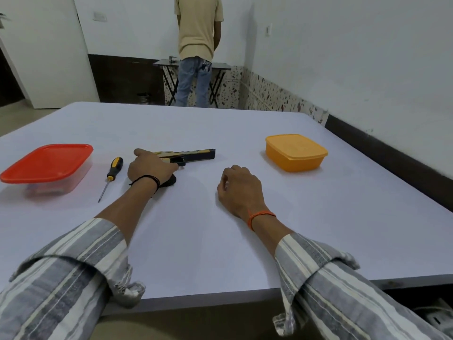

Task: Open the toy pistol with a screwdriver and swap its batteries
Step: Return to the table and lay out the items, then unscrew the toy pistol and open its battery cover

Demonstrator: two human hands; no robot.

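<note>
Left hand laid over the grip end of the toy pistol, fingers curled onto it, right hand resting loosely curled on the white table, holding nothing, pistol lying flat mid-table, long axis left-right, barrel pointing right, screwdriver just left of it

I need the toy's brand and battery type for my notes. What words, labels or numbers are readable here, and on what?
None can be read.
Toy pistol: pale marks along the slide, too blurred to read.
Screwdriver: no legible marking on the handle.
Red-lidded box and orange box: no visible text.
</note>
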